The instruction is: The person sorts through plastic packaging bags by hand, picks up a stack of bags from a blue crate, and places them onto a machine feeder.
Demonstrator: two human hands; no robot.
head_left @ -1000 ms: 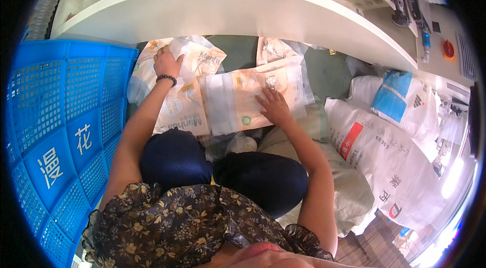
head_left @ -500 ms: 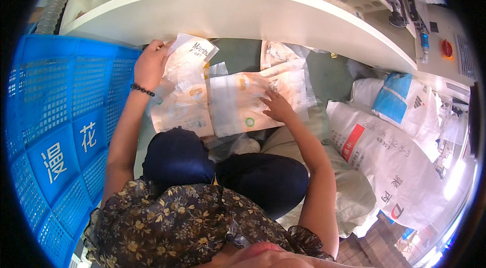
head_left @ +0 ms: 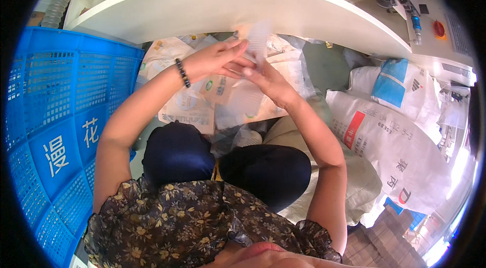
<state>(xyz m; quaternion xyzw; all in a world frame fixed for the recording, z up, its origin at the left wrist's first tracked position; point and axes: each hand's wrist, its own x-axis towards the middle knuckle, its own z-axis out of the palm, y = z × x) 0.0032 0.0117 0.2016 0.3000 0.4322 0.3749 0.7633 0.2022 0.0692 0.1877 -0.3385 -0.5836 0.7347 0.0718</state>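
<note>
My left hand [head_left: 215, 60], with a dark bead bracelet at its wrist, meets my right hand [head_left: 273, 86] over a heap of flat bags. Between them is a pale peach-and-clear printed plastic bag [head_left: 257, 37], pinched by the fingers of both hands. Motion blurs this bag, and the hands cover its middle. Under the left forearm, more printed plastic bags [head_left: 187, 116] overlap on the green floor. Another printed bag [head_left: 283, 58] lies just beyond the right hand, below the white panel.
A blue mesh crate [head_left: 61, 116] stands along my left. Ahead runs a white machine panel [head_left: 243, 2]. Large white woven sacks [head_left: 390, 146] lean at my right, beside a beige sack [head_left: 354, 182]. A red knob [head_left: 438, 29] sits on the machine at far right.
My left hand has moved right from the left side of the heap. My right hand has risen off the bags toward it. A bag is now lifted between both hands.
</note>
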